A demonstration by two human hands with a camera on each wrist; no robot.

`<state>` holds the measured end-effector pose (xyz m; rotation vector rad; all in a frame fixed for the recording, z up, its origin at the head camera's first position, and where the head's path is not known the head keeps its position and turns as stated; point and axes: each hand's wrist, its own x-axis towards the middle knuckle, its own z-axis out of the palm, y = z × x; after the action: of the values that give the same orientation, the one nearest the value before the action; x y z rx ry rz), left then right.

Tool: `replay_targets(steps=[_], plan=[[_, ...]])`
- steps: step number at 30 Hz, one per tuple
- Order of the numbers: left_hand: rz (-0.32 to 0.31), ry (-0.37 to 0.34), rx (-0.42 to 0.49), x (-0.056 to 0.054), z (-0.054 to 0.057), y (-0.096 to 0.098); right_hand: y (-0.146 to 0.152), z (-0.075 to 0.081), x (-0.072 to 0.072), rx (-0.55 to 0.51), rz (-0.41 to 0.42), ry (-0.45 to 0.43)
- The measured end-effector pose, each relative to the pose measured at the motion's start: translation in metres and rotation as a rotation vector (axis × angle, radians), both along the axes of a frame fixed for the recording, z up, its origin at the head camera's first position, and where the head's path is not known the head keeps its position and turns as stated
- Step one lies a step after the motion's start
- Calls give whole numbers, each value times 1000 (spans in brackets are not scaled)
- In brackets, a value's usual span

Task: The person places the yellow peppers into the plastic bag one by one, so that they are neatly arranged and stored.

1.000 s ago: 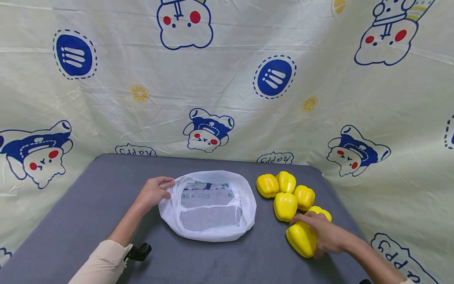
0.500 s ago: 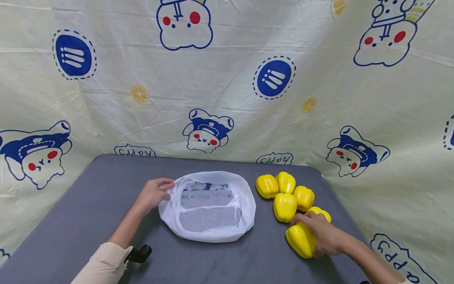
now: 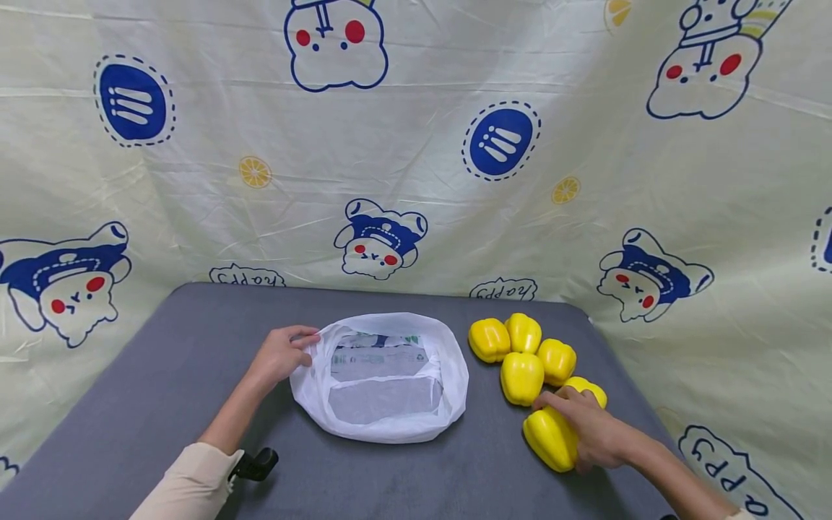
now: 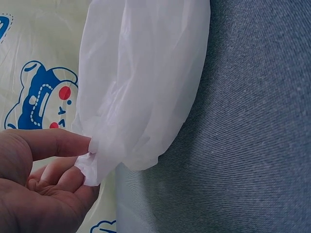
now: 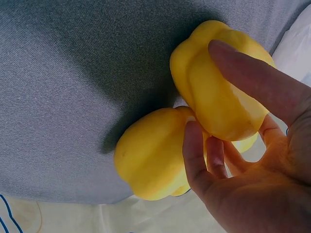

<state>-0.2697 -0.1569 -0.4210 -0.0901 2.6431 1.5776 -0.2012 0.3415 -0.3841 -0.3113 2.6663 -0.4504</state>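
While the left hand [image 3: 281, 354] pinches the white bag [image 3: 383, 431] at its left rim, the right hand [image 3: 598, 427] grips the nearest yellow pepper [image 3: 549, 439]; neither has visibly shifted, so work pauses.

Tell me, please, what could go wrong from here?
The smooth, rounded front pepper might slip out of the right hand. The neighbouring pepper, close beside it, could get knocked and roll. The left hand holds the thin bag only at one side, so its open mouth might sag or fold inward.
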Motion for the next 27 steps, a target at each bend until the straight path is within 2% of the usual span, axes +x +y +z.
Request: replay_targets(steps=[11,20,27], plan=[[-3,9,-10,-1,1,0,-1,4,-3,22,4,10],[-3,14,18,2,2,-1,-10,22,-6,41,63,84],[11,6,-11,5,3,0,-21,35,-11,36,99,151]])
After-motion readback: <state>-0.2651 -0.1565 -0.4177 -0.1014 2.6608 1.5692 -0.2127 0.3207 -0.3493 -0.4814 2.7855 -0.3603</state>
